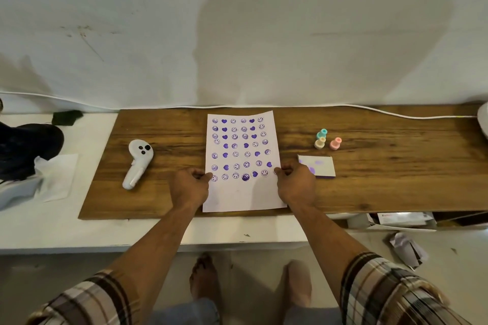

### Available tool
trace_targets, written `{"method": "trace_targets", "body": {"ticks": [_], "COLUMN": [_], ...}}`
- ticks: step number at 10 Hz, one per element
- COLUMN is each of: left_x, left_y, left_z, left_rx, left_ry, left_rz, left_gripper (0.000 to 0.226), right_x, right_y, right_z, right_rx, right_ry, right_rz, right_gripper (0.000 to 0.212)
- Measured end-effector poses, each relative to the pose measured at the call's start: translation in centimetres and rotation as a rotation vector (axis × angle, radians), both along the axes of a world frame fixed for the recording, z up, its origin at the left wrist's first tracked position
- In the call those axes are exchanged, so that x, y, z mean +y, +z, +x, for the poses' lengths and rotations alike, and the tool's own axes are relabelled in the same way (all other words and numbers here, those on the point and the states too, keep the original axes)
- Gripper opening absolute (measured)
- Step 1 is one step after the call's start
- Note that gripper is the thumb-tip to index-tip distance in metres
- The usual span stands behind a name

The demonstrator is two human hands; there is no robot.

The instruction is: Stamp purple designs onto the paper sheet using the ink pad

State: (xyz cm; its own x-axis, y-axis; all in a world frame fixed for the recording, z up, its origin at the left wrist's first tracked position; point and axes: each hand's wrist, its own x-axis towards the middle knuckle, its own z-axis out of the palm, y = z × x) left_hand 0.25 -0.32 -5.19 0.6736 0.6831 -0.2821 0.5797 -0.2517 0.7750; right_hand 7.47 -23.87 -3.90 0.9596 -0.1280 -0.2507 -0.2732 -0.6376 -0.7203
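The paper sheet, covered in purple smileys and hearts, lies flat mid-worktop. The left hand and right hand pinch its side edges with curled fingers. The ink pad sits just right, three stamps beyond.

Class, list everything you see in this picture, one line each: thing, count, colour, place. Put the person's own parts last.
Paper sheet: one, white with purple smiley and heart stamps, middle of the board.
Wooden board: one, brown, on a white surface.
Ink pad: one, white lid smudged purple, right of the sheet.
Stamps: three, teal, cream and pink, behind the ink pad.
Controller: one, white, left of the sheet.
Cable: one, white, along the board's far edge.
Crumpled paper: one, white, floor at right.
Left hand: fingers gripping the sheet's left edge.
Right hand: fingers gripping the sheet's right edge.
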Motion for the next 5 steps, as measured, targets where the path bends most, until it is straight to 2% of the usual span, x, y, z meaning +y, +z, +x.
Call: {"method": "trace_targets", "body": {"ticks": [3, 4, 5], "left_x": [0.0, 0.0, -0.4], "left_y": [1.1, 2.3, 5.0], "left_z": [-0.3, -0.4, -0.9], "left_rx": [0.027, 0.006, -0.022], "left_ry": [0.000, -0.027, -0.053], "left_rz": [0.025, 0.052, 0.132], "left_gripper": [0.020, 0.021, 0.027], "right_x": [-0.5, -0.5, -0.4], "right_y": [0.4, 1.4, 3.9], "right_z": [-0.3, -0.5, -0.8], "right_rx": [-0.129, -0.189, -0.259], "right_ry": [0.088, 0.118, 0.182], "right_rz": [-0.128, -0.155, -0.192], "right_gripper": [0.018, 0.023, 0.039]}}
